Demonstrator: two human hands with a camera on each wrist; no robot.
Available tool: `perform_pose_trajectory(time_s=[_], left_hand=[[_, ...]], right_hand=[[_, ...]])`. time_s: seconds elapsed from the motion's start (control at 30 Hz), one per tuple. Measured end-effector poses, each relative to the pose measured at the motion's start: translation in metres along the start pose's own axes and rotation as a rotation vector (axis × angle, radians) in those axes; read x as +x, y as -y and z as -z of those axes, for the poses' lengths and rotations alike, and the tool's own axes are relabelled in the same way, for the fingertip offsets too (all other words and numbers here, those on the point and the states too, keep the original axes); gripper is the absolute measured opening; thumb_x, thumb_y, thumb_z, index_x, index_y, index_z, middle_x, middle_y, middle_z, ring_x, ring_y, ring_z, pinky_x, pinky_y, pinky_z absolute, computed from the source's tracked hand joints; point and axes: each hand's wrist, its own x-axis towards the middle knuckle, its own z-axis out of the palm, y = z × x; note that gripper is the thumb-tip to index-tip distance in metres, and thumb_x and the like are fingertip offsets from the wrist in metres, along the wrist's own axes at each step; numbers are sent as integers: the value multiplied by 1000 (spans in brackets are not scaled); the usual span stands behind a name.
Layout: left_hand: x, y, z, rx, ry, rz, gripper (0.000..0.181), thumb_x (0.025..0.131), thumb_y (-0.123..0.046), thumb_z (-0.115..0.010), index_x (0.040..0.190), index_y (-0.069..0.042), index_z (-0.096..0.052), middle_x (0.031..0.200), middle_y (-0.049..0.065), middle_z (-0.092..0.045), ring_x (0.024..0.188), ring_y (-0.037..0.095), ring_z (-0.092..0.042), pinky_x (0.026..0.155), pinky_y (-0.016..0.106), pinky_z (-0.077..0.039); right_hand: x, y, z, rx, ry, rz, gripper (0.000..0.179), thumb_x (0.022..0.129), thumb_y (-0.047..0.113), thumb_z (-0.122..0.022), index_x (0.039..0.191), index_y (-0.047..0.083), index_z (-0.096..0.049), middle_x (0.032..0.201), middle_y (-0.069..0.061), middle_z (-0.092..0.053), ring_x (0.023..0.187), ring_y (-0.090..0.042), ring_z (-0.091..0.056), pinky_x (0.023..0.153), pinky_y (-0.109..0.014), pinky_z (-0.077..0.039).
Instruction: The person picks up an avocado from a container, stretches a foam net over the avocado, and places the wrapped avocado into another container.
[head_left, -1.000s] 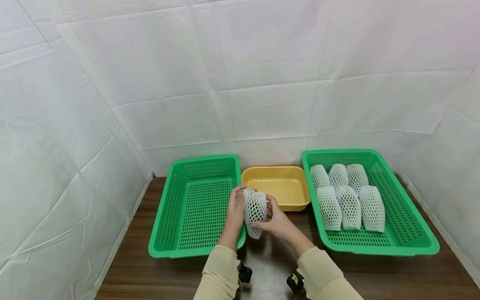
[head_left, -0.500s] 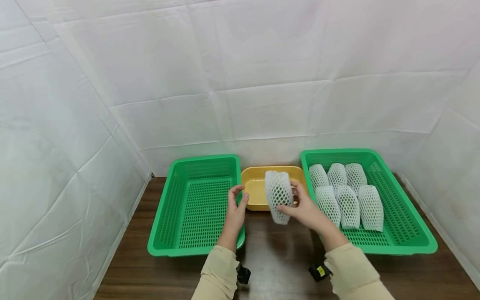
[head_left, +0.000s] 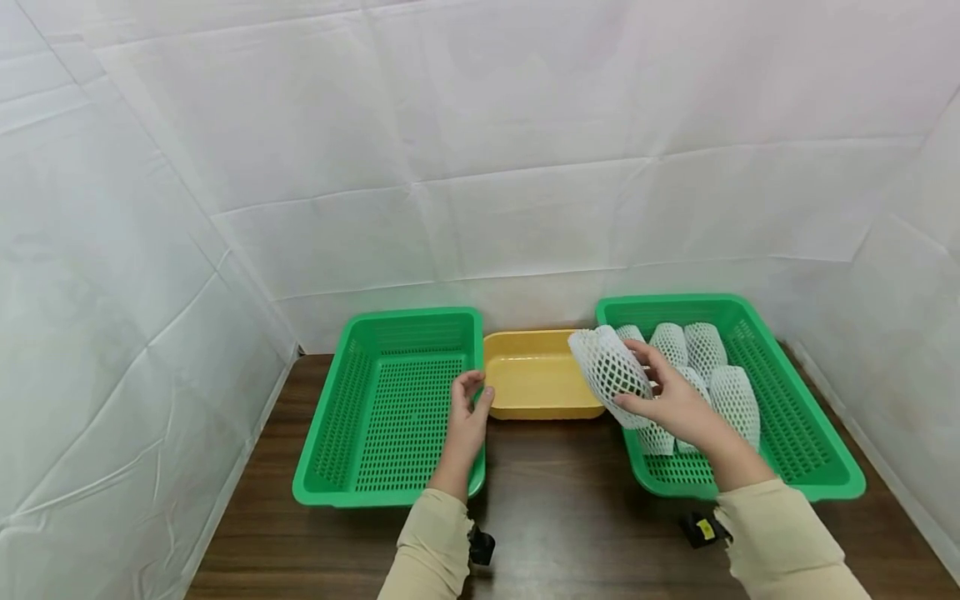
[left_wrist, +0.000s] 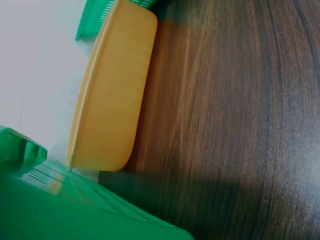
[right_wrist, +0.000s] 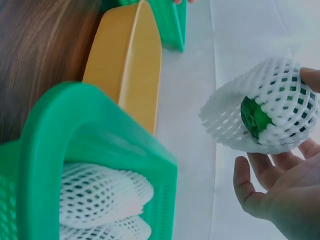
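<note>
My right hand [head_left: 678,408] holds a white foam net sleeve [head_left: 609,367] tilted above the left edge of the right green basket [head_left: 810,400]. In the right wrist view, a green item [right_wrist: 256,117] whose kind I cannot tell shows through the sleeve's open end; thumb and fingers grip the far end. Several similar net-sleeved items [head_left: 733,404] lie in rows in that basket, some hidden behind the hand and sleeve. My left hand [head_left: 467,417], fingers loosely bent and holding nothing, is at the right rim of the left green basket [head_left: 322,417]. The left wrist view does not show the hand.
Between the baskets sits a shallow yellow basin [head_left: 536,375], with nothing visible inside. Only the perforated floor shows in the left basket. Dark wood tabletop [head_left: 570,500] lies in front, and white sheeting [head_left: 525,208] hangs behind and at both sides.
Both hands were at the sleeved item beside the left basket. The right hand has carried it rightward, past the basin, to the right basket. The left hand has let go and stayed near the left basket.
</note>
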Motion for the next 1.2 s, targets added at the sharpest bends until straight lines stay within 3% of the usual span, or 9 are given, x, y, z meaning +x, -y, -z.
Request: perform_pose_trajectory(time_s=[0.27, 0.53, 0.67, 0.8, 0.87, 1.07, 1.2], left_hand=[[8, 28, 1, 59, -22, 21, 36, 98, -14, -49, 128, 1, -36, 132, 21, -39, 130, 33, -31, 102, 50, -28], [9, 31, 0, 68, -59, 13, 30, 97, -11, -50, 123, 0, -40, 127, 17, -44, 128, 32, -35, 102, 52, -28], [5, 17, 0, 65, -58, 5, 29, 96, -5, -50, 121, 4, -40, 124, 21, -45, 127, 36, -36, 101, 54, -28], [-1, 2, 0, 72, -53, -5, 29, 94, 0, -49, 120, 10, -40, 123, 26, -45, 125, 41, -35, 100, 56, -28], [-2, 1, 0, 80, -52, -12, 29, 94, 1, -49, 119, 11, -40, 122, 26, -45, 125, 41, -36, 99, 56, -29], [7, 27, 1, 101, -70, 1, 28, 95, -5, -51, 121, 4, -42, 124, 18, -48, 126, 34, -37, 100, 52, -31], [10, 35, 0, 116, -80, -6, 28, 94, -6, -51, 120, 1, -44, 124, 17, -48, 126, 32, -38, 100, 50, -32]], right_hand=[[-7, -11, 17, -65, -8, 6, 71, 85, 15, -68, 140, 2, -25, 134, -24, -33, 110, -39, -41, 79, -46, -43], [-17, -46, 53, -251, 42, 13, 62, 84, 5, -66, 135, -3, -32, 130, -29, -30, 107, -43, -42, 75, -48, -44], [-23, -70, 63, -328, 101, -41, 64, 80, 3, -66, 134, -7, -32, 127, -32, -36, 108, -45, -42, 70, -43, -44], [-28, -94, 63, -350, 173, -141, 62, 76, 3, -64, 131, -5, -34, 127, -36, -37, 111, -49, -36, 64, -39, -39], [-29, -104, 62, -321, 223, -172, 59, 75, 1, -62, 128, -4, -35, 127, -37, -37, 113, -51, -34, 64, -38, -38], [-31, -121, 56, -280, 310, -177, 48, 73, -3, -63, 117, -5, -43, 120, -33, -42, 112, -51, -39, 73, -43, -45], [-32, -124, 54, -312, 325, -187, 41, 71, -8, -59, 110, -1, -49, 118, -30, -46, 109, -46, -42, 69, -39, -43]])
